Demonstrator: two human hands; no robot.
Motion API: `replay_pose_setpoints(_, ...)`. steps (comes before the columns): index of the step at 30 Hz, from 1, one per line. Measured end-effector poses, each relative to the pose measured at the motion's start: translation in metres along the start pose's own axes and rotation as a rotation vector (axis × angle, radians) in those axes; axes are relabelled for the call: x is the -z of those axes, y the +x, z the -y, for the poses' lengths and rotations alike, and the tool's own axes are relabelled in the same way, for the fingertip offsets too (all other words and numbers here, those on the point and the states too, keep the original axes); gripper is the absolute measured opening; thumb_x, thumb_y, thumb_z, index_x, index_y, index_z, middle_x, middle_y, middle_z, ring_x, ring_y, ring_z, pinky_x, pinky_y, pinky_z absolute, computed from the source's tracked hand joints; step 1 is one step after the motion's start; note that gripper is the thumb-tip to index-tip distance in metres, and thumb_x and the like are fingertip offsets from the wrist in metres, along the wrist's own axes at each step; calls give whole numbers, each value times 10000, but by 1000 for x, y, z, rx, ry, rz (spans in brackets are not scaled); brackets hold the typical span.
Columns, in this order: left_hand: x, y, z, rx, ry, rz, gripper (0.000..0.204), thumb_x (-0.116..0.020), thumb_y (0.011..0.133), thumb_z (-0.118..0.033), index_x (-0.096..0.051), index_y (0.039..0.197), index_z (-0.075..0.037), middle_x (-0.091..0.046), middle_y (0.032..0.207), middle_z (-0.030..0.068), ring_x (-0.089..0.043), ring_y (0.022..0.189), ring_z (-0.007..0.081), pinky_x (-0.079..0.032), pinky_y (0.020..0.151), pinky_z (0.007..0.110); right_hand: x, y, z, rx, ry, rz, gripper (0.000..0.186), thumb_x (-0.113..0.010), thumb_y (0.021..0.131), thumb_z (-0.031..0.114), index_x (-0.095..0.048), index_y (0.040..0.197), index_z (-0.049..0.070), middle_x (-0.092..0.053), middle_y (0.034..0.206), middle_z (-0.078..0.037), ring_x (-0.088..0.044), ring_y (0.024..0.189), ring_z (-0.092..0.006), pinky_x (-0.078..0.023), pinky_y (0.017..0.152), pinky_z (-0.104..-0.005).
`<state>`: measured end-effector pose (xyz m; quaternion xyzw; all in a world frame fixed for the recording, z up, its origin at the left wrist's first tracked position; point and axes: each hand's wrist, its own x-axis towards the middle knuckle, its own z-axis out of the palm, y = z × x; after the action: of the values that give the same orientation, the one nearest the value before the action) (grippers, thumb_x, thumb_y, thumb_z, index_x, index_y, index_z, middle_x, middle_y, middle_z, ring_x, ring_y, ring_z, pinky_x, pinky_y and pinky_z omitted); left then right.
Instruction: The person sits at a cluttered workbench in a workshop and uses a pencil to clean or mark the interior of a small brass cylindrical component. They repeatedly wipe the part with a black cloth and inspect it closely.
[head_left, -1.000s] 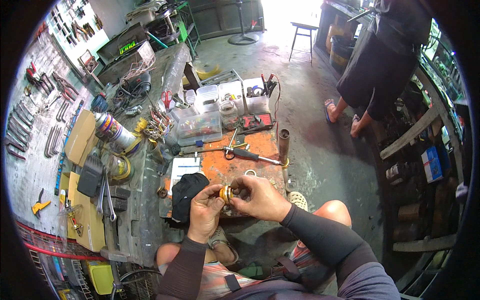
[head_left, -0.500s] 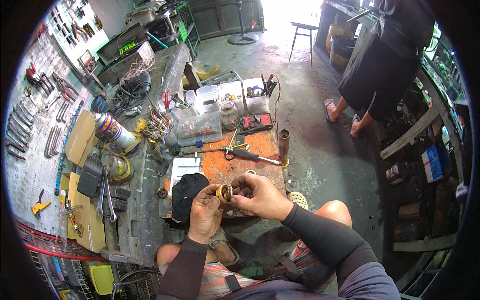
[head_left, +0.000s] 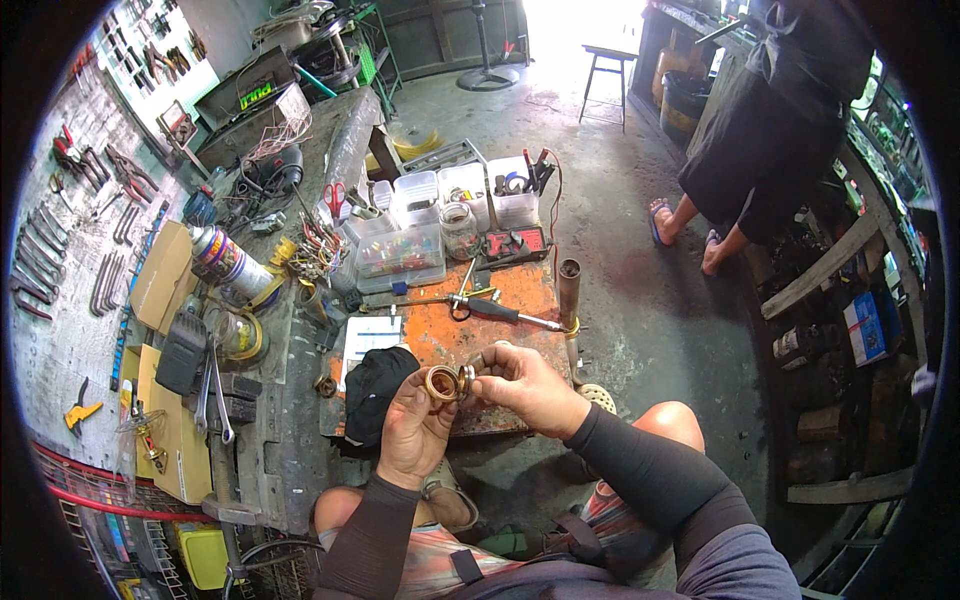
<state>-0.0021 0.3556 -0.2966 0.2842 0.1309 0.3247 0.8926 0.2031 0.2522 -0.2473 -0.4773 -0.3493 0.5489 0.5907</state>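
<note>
My left hand (head_left: 410, 435) is closed around a brass-coloured ring (head_left: 441, 384), its round opening turned up toward me. Pinched between the thumb and fingers of my right hand (head_left: 522, 388) is a second, thinner metal ring (head_left: 466, 380). The two rings are side by side, very close; whether they touch I cannot make out. Both hands are above the near edge of an orange worktable (head_left: 410, 335). A crumpled black cloth (head_left: 378, 392) lies just left of my left hand. Beyond them lies a long black-handled tool (head_left: 490, 310).
Clear plastic boxes of small parts (head_left: 400, 255), a glass jar (head_left: 459, 232) and a red tool tray (head_left: 513, 243) line the table's far side. An upright metal tube (head_left: 568, 290) stands at its right. Spray can (head_left: 225, 260) and wrenches (head_left: 215, 400) are on the left bench. Another person (head_left: 770, 130) stands right.
My right hand has shifted slightly right, drawing the thinner ring a little apart from the brass-coloured one. The left hand's ring has turned so its opening shows more.
</note>
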Motion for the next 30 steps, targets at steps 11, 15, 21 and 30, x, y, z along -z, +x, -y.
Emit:
replay_pose_setpoints(11,1,0,-2,10,-51,28,324,-696,1118,-184,-648,1396,-24,-750,1322,119,-766,1188,210,-667,1037,325,2,3,-11,-58,196,47,382,-746,1045,137,-625,1335,-79,-742,1175,-114,-749,1022,-170,-617,979,-341)
replay_pose_setpoints(15,1,1,-2,5,-58,48,319,-695,1119,-180,-651,1395,-25,-749,1325,119,-765,1194,211,-666,1039,326,3,3,-12,-58,224,58,383,-758,1038,125,-624,1337,-73,-737,1183,-104,-745,1042,-167,-615,985,-343)
replay_pose_setpoints(21,1,1,-2,-6,-45,67,314,-692,1121,-176,-654,1402,-42,-749,1330,116,-761,1204,213,-669,1029,335,3,4,-12,-46,250,78,398,-766,1028,106,-618,1348,-79,-731,1210,-103,-743,1064,-170,-611,1000,-338)
replay_pose_setpoints(30,3,-1,-1,-11,-45,35,351,-698,1116,-167,-648,1446,-60,-744,1361,107,-750,1230,215,-666,1027,340,4,4,-12,-26,164,92,503,-786,1004,82,-605,1436,-100,-727,1271,-109,-714,1140,-161,-584,1040,-317)
